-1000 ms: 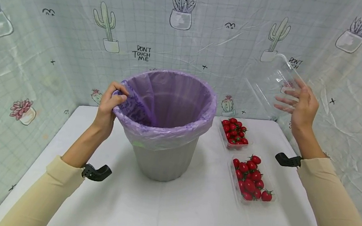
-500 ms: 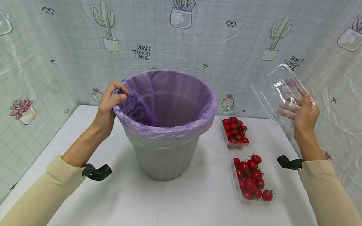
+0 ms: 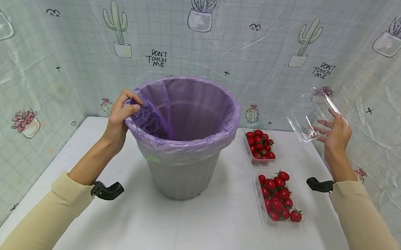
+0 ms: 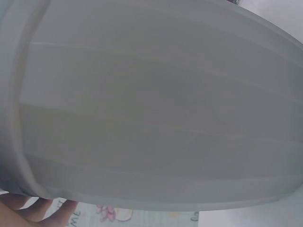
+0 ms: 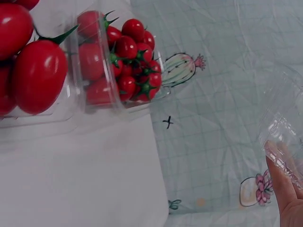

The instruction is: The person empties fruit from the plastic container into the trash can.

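Note:
A grey trash can (image 3: 182, 181), lined with a purple bag (image 3: 178, 153), stands on the table. My left hand (image 3: 118, 121) grips its left rim, thumb outside and fingers over the lined edge. In the left wrist view the can's grey wall (image 4: 142, 118) fills most of the picture, with a few fingers (image 4: 40, 210) at the lower left. Raised above the table's right side, my right hand (image 3: 337, 137) holds a clear plastic container (image 3: 308, 132) by its edge between thumb and fingers. That container, tilted, also shows in the right wrist view (image 5: 279, 127).
Right of the can, cherry tomatoes (image 3: 277, 199) fill a clear tray near the front. More small tomatoes (image 3: 260, 145) sit in a second tray behind it. The white table (image 3: 179, 235) meets a cactus-printed sheet (image 3: 229, 41) at the back and sides.
My right hand has lowered the clear container somewhat and changed its tilt, moving slightly right at first. The left hand, trash can and tomato trays have stayed in place.

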The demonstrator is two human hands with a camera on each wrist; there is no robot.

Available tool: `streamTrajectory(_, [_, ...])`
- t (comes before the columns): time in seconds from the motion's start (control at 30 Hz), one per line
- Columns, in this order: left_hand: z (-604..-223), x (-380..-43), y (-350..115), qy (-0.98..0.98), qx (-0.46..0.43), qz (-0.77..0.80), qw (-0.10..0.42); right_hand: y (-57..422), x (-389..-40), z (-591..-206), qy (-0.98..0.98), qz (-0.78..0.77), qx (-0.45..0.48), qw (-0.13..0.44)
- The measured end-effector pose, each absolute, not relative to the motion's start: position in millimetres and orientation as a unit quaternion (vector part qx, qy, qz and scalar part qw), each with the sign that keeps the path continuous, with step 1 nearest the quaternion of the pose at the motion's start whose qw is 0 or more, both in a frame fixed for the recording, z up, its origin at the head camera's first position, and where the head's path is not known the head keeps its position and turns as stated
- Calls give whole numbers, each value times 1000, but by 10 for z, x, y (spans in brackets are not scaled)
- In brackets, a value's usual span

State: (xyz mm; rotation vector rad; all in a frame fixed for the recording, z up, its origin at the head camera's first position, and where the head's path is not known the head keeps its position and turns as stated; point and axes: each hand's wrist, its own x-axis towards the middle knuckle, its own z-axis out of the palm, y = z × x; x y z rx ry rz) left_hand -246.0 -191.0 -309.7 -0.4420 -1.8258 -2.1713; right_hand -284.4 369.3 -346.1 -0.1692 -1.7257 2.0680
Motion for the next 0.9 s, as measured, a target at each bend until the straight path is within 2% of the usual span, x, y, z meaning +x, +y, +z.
streamTrajectory(0.9, [-3143, -2490, -1913, -626, -156, -751, 138, 3997, -2819, -4010, -631, 753, -134, 127])
